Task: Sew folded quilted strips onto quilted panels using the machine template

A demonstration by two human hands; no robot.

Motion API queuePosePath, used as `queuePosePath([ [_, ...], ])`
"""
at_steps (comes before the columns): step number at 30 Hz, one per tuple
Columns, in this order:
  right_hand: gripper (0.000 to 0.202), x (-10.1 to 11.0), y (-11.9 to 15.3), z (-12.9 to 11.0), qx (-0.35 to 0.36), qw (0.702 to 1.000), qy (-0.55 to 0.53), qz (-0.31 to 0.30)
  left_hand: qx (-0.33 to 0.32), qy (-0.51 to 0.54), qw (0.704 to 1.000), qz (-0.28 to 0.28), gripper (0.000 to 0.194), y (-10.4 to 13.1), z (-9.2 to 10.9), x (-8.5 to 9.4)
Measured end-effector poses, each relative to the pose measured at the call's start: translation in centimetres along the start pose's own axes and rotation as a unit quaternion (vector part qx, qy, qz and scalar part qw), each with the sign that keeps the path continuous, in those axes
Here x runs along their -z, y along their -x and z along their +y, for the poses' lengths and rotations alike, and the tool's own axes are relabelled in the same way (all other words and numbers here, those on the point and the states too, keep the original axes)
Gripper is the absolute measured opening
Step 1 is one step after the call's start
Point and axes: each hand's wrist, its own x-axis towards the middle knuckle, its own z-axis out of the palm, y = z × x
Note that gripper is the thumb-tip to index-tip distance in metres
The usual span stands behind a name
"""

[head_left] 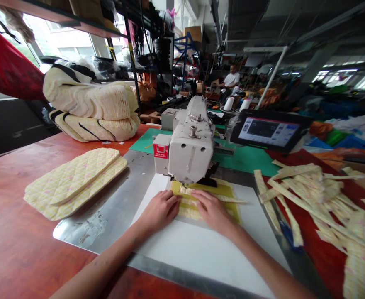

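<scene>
My left hand [161, 211] rests at the left edge of a yellow sewing template [232, 191], fingers bent and pressed together; what they hold, if anything, is hidden. My right hand [212, 211] lies over the template with fingers apart, touching a quilted yellow checked fabric strip [229, 199] that runs out to its right. More pale checked fabric [188, 213] shows between the hands. Just beyond them stands the white head of a sewing machine [190, 153], its needle area above the template. A white sheet [182, 245] lies underneath on a metal plate [89, 224].
Left on the red-brown table [8, 232] are quilted oval pads [76, 178], with tall pad stacks [98, 108] behind. A control screen [269, 129] stands right of the machine. Loose fabric strips [316, 195] heap at right, over a blue-handled tool [290, 236]. A person [231, 79] is far back.
</scene>
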Motion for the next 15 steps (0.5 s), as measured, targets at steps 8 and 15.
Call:
queuePosePath([
  [8, 0.043, 1.1, 1.1, 0.5, -0.018, 1.000, -0.005, -0.007, 0.001, -0.003, 1.000, -0.015, 0.023, -0.6, 1.6, -0.6],
  [15, 0.033, 2.9, 1.5, 2.6, -0.007, 0.987, 0.162, 0.020, -0.025, 0.010, 1.000, -0.011, 0.030, -0.1, 2.2, 0.2],
])
